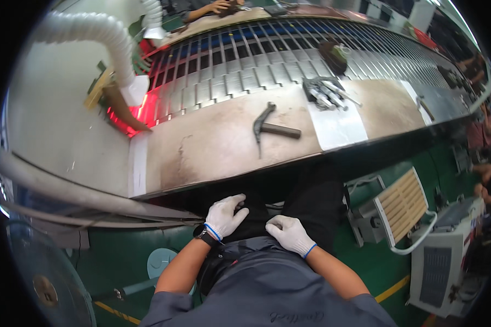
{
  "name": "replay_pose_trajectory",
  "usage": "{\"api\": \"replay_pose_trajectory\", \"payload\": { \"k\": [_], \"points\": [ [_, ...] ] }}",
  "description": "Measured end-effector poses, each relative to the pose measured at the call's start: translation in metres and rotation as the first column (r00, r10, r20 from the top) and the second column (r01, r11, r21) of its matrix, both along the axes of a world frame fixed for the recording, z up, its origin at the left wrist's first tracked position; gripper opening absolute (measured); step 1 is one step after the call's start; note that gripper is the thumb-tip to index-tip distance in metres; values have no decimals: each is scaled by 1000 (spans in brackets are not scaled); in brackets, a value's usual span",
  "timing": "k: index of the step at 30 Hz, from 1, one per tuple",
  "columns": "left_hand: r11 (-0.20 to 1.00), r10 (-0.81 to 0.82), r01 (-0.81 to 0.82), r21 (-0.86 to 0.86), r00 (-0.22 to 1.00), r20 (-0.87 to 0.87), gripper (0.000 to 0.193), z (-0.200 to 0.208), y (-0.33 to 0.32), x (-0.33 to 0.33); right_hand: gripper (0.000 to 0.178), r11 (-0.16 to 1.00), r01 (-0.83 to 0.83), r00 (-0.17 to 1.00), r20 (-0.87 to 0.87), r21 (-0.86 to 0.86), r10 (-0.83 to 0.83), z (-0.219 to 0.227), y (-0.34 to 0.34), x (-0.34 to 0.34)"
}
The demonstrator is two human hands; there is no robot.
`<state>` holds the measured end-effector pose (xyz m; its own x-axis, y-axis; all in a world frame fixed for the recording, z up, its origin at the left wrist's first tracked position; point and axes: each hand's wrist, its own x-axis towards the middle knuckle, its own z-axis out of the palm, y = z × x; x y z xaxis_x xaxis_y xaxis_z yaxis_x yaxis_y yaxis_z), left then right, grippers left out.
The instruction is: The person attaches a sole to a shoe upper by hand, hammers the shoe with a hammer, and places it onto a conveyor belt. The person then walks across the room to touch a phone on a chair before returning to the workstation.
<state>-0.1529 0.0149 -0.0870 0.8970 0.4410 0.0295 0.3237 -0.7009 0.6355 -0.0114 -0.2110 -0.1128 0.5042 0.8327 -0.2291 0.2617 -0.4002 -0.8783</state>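
Note:
My left hand (226, 216), in a white glove with a blue cuff edge, rests over my lap with its thumb apart from the fingers; nothing shows in it. My right hand (290, 234), gloved the same way, lies near it with the fingers curled in, and I see nothing in them. The two hands do not touch. Beyond them, on the tan-covered bench edge, lies a hammer (278, 130) with a curved dark head and a wooden handle. To its right, a dark holder with several silver, pen-like tools (327, 95) sits on a white sheet (341, 131).
A slatted metal conveyor (218, 71) runs behind the bench edge, carrying a dark shoe-like item (333, 56). A white flexible hose (112, 43) hangs at left above a red glow. Another tool (426, 108) lies at right. Beside me stands a slatted wooden rack (402, 204).

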Motion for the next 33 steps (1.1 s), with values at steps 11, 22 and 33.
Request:
{"api": "replay_pose_trajectory", "payload": {
  "k": [11, 22, 33],
  "points": [
    [967, 17, 23, -255, 988, 156, 42, 34, -15, -9, 26, 998, -37, 988, -149, -41, 30, 6, 45, -22],
    [969, -50, 63, -240, 997, 60, 44, -30, -35, 47, 31, 914, -406, 871, 289, -29, 396, -94, 64, 8],
    [918, -14, 39, -395, 998, 64, 42, -47, -22, 67, 49, 927, -334, 943, -53, -169, 330, -65, 78, 17]
  ]
}}
